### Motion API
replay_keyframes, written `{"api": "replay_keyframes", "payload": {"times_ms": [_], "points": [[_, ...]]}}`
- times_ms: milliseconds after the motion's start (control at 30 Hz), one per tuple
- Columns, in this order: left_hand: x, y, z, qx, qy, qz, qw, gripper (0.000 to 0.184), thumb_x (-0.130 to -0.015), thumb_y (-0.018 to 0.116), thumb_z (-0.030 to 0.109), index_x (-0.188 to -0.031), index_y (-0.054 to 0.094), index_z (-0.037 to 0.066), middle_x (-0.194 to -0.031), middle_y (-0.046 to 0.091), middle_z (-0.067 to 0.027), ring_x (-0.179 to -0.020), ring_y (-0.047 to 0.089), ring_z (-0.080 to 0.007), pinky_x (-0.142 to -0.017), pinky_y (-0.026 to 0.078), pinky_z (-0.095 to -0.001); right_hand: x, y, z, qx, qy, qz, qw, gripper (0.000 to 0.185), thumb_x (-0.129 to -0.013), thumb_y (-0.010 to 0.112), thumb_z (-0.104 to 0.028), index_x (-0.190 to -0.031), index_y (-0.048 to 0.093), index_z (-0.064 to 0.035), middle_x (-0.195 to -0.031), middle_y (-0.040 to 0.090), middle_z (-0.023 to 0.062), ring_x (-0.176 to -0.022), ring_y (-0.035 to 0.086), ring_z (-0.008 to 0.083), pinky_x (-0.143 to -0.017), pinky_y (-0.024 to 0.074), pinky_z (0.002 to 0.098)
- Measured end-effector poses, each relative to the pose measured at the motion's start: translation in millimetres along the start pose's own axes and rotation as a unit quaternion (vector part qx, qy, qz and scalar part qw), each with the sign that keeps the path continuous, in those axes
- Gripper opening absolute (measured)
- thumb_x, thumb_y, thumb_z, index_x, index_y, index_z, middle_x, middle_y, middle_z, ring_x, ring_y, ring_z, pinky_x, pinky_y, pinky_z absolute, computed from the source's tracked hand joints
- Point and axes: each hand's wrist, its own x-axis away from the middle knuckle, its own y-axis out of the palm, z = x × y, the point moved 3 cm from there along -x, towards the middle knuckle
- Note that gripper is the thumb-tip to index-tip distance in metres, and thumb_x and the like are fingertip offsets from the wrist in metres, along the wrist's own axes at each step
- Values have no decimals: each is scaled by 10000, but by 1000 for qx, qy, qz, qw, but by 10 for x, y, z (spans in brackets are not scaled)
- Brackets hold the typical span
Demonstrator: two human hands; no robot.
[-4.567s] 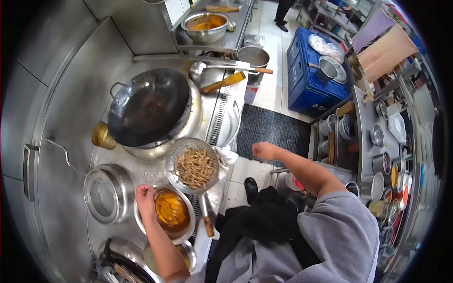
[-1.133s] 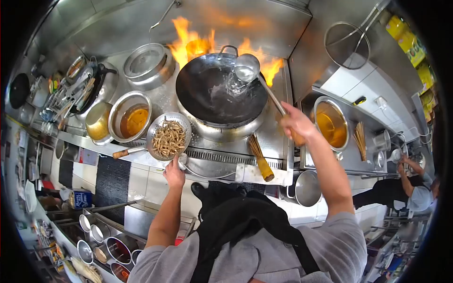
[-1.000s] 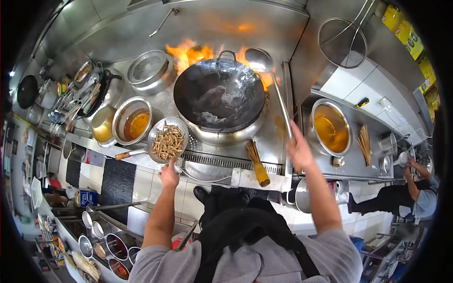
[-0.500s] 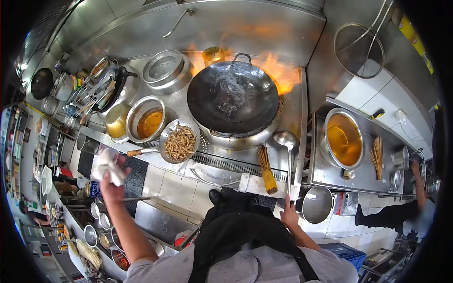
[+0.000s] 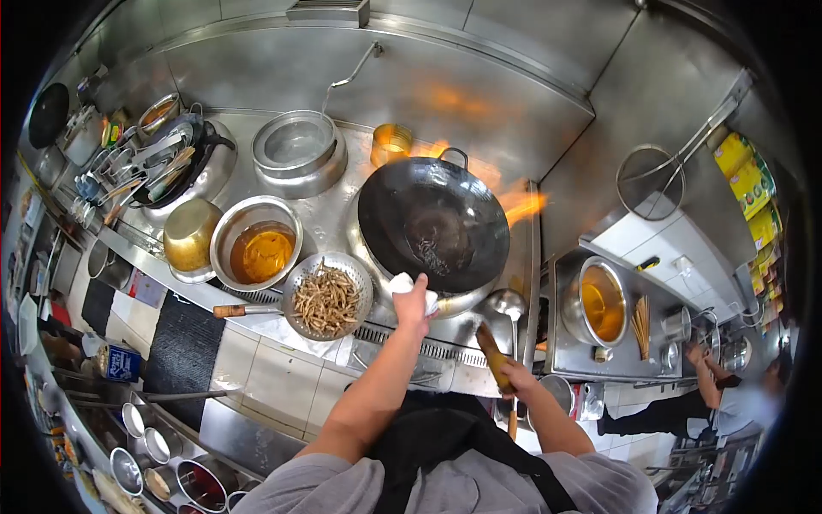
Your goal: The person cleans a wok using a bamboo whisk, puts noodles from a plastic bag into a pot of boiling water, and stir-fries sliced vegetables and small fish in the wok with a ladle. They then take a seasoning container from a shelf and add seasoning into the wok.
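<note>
A folded white cloth (image 5: pixel 431 302) is gripped in my left hand (image 5: pixel 413 307), against the near rim of the black wok (image 5: pixel 390 201). A little dark liquid lies in the bottom of the wok, with flames rising behind its right side. My right hand (image 5: pixel 519 382) is closed round the yellow handle of a bamboo wok brush (image 5: pixel 491 353), its bristles pointing toward the wok. Just right of the brush rests a metal ladle (image 5: pixel 506 301), handle toward me. Left of my left hand, a perforated strainer (image 5: pixel 363 276) holds thin brown fried strips.
An oil-filled steel pot (image 5: pixel 224 267) stands beyond the strainer, next to a brassy pot (image 5: pixel 190 233). A water tap (image 5: pixel 354 70) hangs over a basin at the back. Another oil bowl (image 5: pixel 622 274) sits right; a co-worker (image 5: pixel 738 411) stands at far right.
My left hand has swung right with the cloth, from beside the strainer's handle to the wok rim. My right hand has left the ladle and picked up the wok brush.
</note>
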Motion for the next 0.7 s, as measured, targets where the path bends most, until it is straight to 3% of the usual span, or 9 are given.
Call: {"api": "replay_keyframes", "payload": {"times_ms": [167, 233, 300, 367, 433, 533, 567, 667, 700], "points": [[-136, -388, 81, -32, -114, -99, 988, 354, -965, 529, 433, -1188, 516, 158, -1059, 626, -66, -980, 626, -267, -825, 514, -566, 1196, 187, -881, -145, -209, -22, 967, 769, -779, 585, -54, -1486, 316, -189, -1025, 575, 100, -832, 649, 268, -681, 591, 452], [184, -489, 362, -61, -137, -118, 982, 459, -983, 440, 556, -1229, 523, 177, -1149, 631, -48, -1045, 623, -256, -829, 502, -560, 1037, -2, -1354, -9, -275, 29, 961, 909, -755, 633, -58, -1557, 227, -195, -1085, 590, 117, -855, 655, 256, -734, 583, 405], [256, -562, 394, -73, -130, -136, 979, 577, -975, 377, 654, -1275, 498, 177, -1165, 624, -38, -1059, 618, -253, -808, 503, -540, 876, -46, -2035, 300, -374, 61, 875, 905, -761, 672, -133, -1557, 248, -211, -1131, 649, 148, -905, 681, 285, -783, 564, 416], [229, -459, 308, -114, -115, -93, 982, 590, -968, 379, 666, -1287, 482, 180, -1173, 618, -38, -1058, 617, -257, -796, 507, -532, 903, 328, -2694, 555, -260, 96, 784, 789, -793, 674, -265, -1515, 357, -236, -1153, 681, 183, -978, 677, 349, -853, 533, 447], [148, -260, 169, -151, -93, -30, 984, 623, -945, 402, 699, -1308, 443, 195, -1174, 602, -50, -1043, 610, -267, -773, 512, -523, 244, 547, -2916, 666, -279, 72, 689, 680, -815, 667, -344, -1459, 460, -266, -1084, 695, 186, -1052, 650, 360, -928, 514, 433], [10, 59, -57, -57, 2, 25, 998, 446, -933, 631, 464, -1216, 448, 172, -982, 586, -58, -805, 642, -228, -565, 541, -425, -652, 1150, -3422, 602, -351, 124, 706, 602, -876, 627, -443, -1429, 506, -237, -1176, 664, 202, -1084, 634, 382, -924, 511, 471], [25, 158, 2, -20, 51, 57, 997, 369, -881, 680, 214, -1155, 452, 116, -903, 570, -66, -679, 632, -217, -471, 522, -363, -1093, 1313, -3598, 534, -389, 167, 732, 601, -880, 622, -449, -1418, 518, -203, -1167, 665, 211, -1074, 637, 394, -916, 515, 470], [-404, -133, -168, -131, 157, 138, 969, 394, -801, 630, 71, -1156, 460, 47, -903, 578, -96, -657, 629, -218, -475, 520, -357, -1504, 1947, -3581, 322, -400, 174, 840, 558, -930, 584, -417, -1415, 516, -150, -1172, 659, 231, -1098, 622, 423, -950, 496, 480], [-434, -236, -91, -191, 168, 145, 956, 495, -746, 613, 65, -1196, 462, -77, -1035, 613, -197, -889, 644, -282, -709, 550, -383, -1594, 2095, -3402, 274, -419, 138, 855, 557, -931, 589, -413, -1421, 512, -158, -1197, 647, 237, -1115, 615, 421, -966, 490, 463]]}}
